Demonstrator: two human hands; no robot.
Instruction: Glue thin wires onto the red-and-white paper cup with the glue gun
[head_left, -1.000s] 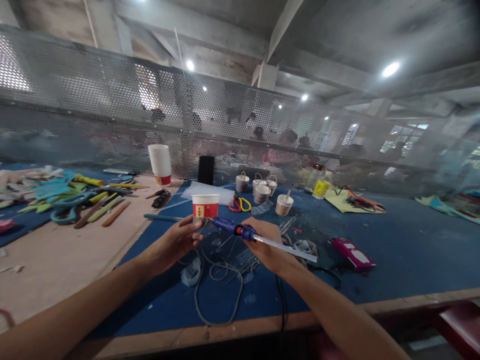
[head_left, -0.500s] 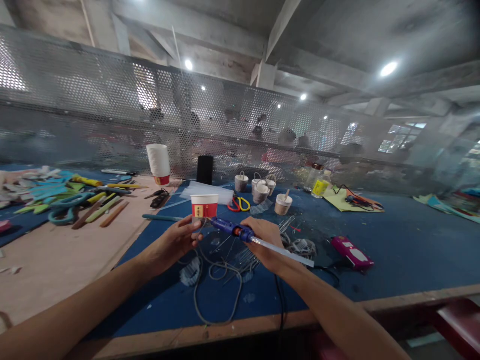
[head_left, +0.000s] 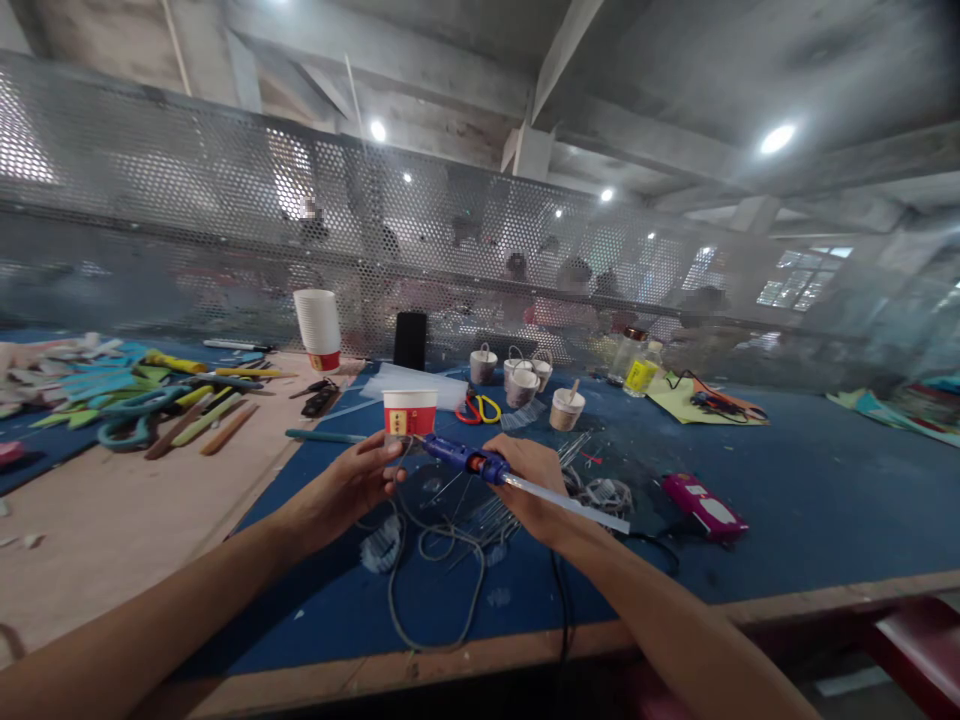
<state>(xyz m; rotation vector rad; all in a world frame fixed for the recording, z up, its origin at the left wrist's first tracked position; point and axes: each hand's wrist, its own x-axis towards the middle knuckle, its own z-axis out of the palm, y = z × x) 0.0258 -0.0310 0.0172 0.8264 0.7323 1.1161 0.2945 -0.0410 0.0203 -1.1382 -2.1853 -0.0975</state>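
My left hand [head_left: 354, 488] is closed round the lower part of a red and white paper cup [head_left: 411, 414], held upright above the blue table cover. Grey cord [head_left: 481, 580] runs from near the cup's base and lies in loose loops on the table. In my right hand [head_left: 534, 482] is a blue hot glue gun [head_left: 454, 456], its nozzle pointing left at the cup's lower edge beside my left fingertips. A long clear glue stick [head_left: 566, 503] sticks out of the gun's back end. Whether the nozzle touches the cup or cord, I cannot tell.
Behind are red-yellow scissors [head_left: 480, 408], several small cord-wrapped cups [head_left: 521, 386] and a cup with a stick [head_left: 566, 410]. A stack of paper cups [head_left: 318, 325], blue-handled scissors [head_left: 139, 412] and a pink board [head_left: 150, 500] are left. A magenta box [head_left: 703, 503] lies right.
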